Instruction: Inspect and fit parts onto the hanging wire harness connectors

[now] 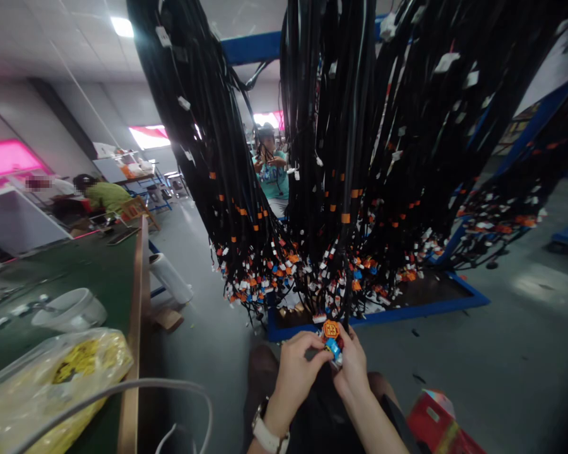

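Thick bundles of black cable harnesses (341,157) hang from a blue rack above, ending in many small white, orange and blue connectors (284,277). One harness runs down to my lap. My left hand (297,366) and my right hand (353,369) meet there, both pinching its connector cluster (332,337): an orange plug on top, a blue one just below. A white watch sits on my left wrist (267,434).
A green-topped bench (99,271) with a wooden edge runs along the left, carrying a white bowl (71,309) and a yellow plastic bag (52,378). A film roll (170,277) leans beside it. The blue rack base (407,309) lies on the grey floor. People work farther back. A red box (442,422) sits at lower right.
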### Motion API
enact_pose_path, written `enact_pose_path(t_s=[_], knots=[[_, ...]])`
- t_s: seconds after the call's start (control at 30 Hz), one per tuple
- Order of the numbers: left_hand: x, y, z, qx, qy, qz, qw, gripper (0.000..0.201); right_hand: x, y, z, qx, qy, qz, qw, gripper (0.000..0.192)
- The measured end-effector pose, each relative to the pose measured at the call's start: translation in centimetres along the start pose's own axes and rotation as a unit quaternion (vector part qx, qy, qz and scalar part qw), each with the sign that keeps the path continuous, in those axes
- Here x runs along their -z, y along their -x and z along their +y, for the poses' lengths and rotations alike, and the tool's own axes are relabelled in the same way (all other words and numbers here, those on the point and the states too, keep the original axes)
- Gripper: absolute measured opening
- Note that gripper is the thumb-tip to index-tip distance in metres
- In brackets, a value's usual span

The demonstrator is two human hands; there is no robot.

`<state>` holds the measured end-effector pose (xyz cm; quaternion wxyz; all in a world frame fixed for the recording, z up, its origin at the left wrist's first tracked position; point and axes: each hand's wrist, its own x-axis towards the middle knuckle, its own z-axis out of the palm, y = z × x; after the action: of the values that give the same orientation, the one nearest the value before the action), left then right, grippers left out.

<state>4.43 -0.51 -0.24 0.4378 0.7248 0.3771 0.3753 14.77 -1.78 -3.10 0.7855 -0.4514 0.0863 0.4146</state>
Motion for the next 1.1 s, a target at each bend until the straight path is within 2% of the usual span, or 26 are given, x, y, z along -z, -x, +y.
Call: enact_pose_path(t_s=[0.1,0.17,0.23,0.37,0.47,0.6,0.73,0.93,1.1], knots=[[0.0,-0.2,-0.7,0.069,0.068,-0.039,0.995,0.027,0.0,0.2,0.0,-0.003,0.004,-0.003,1.0,0.044],[-0.1,-0.1,-1.0,0.07,0.095,-0.076,0.99,0.04,0.1,0.2,0.0,-0.003,0.005,-0.003,1.0,0.044],[-0.2,0.1,-1.2,0.055,0.117,-0.098,0.987,0.044,0.2,0.1,0.0,0.0,0.006,-0.003,1.0,0.045],[-0.7,0.2,-1.4,0.064,0.189,-0.104,0.974,0.047,0.3,-0.2,0.0,0.008,0.008,-0.004,1.0,0.045],[-1.2,0.2,-1.5,0.098,0.231,-0.083,0.964,0.039,0.4,-0.4,0.2,0.011,0.01,-0.001,1.0,0.045],[-1.8,0.2,-1.3,0.129,0.212,-0.017,0.968,0.02,0.6,-0.5,0.2,0.012,0.018,0.003,1.0,0.043],[-1.8,0.3,-0.7,0.14,0.253,-0.013,0.957,0.019,0.5,-0.2,0.1,0.01,0.031,0.003,0.999,0.042],[-2.1,0.5,-0.1,0.157,0.333,-0.005,0.93,0.027,0.2,0.4,0.0,0.005,0.038,-0.008,0.999,0.043],[-2.5,0.7,-0.7,0.12,0.288,0.005,0.95,0.022,0.3,0.2,0.0,0.005,0.037,-0.006,0.999,0.042]])
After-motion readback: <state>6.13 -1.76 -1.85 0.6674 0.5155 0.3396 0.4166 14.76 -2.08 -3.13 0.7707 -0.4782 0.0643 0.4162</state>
